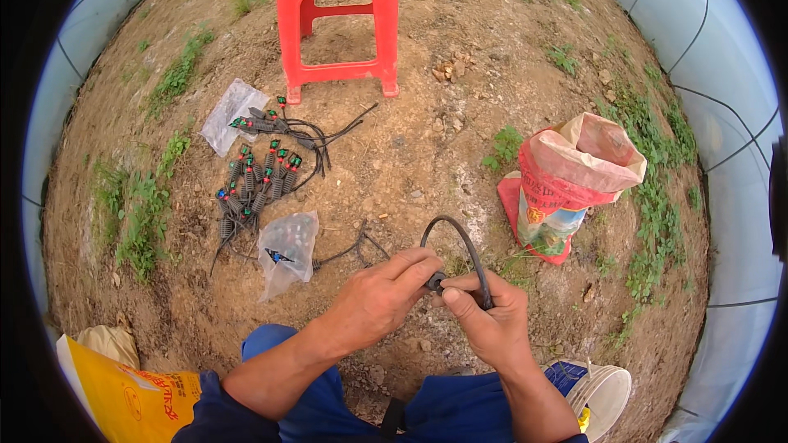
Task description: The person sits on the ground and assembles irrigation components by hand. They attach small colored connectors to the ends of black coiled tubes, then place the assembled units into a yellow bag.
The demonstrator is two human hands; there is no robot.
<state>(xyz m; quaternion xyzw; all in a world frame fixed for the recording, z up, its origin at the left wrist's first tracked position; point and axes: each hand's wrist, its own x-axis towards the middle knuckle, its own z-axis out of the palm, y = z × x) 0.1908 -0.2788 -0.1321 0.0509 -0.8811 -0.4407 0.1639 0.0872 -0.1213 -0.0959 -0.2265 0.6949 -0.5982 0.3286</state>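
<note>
Both my hands meet in front of my knees around a black hose (470, 248), which arches up in a loop between them. My left hand (382, 295) is closed, thumb and fingers pinching a small dark round fitting (436, 280) where the fingertips come together. My right hand (495, 321) pinches at the same fitting, and the hose's other side runs down into its fingers. How the hose joins the fitting is covered by my fingers. Left of my hands lies a clear plastic bag (289, 254) of dark small parts, with thin black tubing (349, 253) beside it.
Several black ribbed parts with green and red ends (261, 176) lie on the soil, near an empty-looking clear bag (234, 117). A red plastic stool (338, 74) stands ahead. A red-and-white sack (566, 180) is at right, a white bucket (606, 398) lower right, a yellow bag (135, 394) lower left.
</note>
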